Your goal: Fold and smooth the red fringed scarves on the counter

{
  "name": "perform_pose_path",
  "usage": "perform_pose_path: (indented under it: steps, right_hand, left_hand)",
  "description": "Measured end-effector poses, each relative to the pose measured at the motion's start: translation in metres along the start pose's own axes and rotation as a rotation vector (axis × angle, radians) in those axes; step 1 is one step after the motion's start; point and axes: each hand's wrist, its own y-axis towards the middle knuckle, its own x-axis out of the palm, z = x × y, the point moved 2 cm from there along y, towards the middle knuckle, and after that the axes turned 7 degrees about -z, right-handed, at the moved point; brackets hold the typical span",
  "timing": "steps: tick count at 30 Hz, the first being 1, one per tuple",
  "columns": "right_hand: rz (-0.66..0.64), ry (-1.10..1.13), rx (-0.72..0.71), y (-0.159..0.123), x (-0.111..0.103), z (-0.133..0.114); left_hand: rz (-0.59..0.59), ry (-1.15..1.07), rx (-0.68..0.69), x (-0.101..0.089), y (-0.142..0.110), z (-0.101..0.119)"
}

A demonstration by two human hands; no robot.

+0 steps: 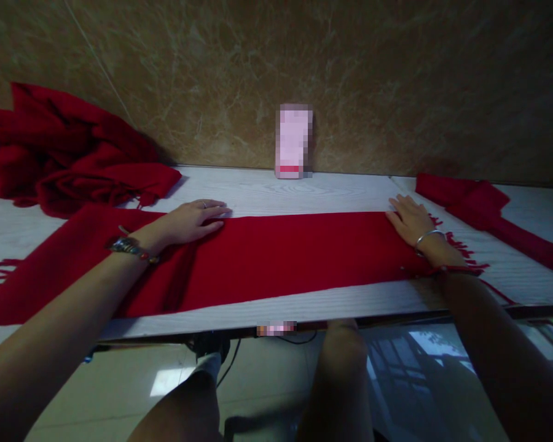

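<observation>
A long red scarf (299,255) with fringed ends lies spread flat across the white wood-grain table (286,195). My left hand (190,222) rests on its far edge left of the middle, palm down with fingers stretched out; a ring and a beaded bracelet show on it. Near the fringe at the right end, my right hand (410,220) lies flat with fingers spread, its fingertips at the far edge of the scarf. A silver bangle is on that wrist. Neither hand grips anything.
A heap of red scarves (87,153) sits at the back left. Another red scarf (483,212), bunched lengthwise, lies at the right. A blurred pink object (295,141) leans on the brown marbled wall (373,92). My knees are below the table's front edge.
</observation>
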Motion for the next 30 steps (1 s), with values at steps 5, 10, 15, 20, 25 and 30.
perform_pose_path:
  steps: [5,10,15,20,25,30]
  right_hand:
    - [-0.032,0.040,-0.208,0.010,-0.003,-0.073]
    - [-0.206,0.098,-0.595,0.006,-0.002,-0.210]
    - [-0.353,0.035,-0.699,-0.009,0.003,-0.297]
    - [-0.336,0.060,-0.785,-0.016,0.019,-0.323]
    - [-0.328,0.096,-0.756,-0.018,0.029,-0.317]
    - [-0.319,0.102,-0.709,-0.013,0.028,-0.301]
  left_hand:
    - [0.103,-0.009,0.077,-0.007,-0.002,0.006]
    - [0.122,-0.043,0.109,-0.009,-0.003,0.009]
    - [0.115,-0.049,-0.046,-0.016,-0.006,0.005]
    - [0.157,-0.014,-0.216,-0.020,-0.010,-0.001]
    - [0.049,-0.024,-0.219,-0.007,-0.007,-0.015]
    - [0.013,-0.009,-0.230,-0.001,-0.013,-0.021]
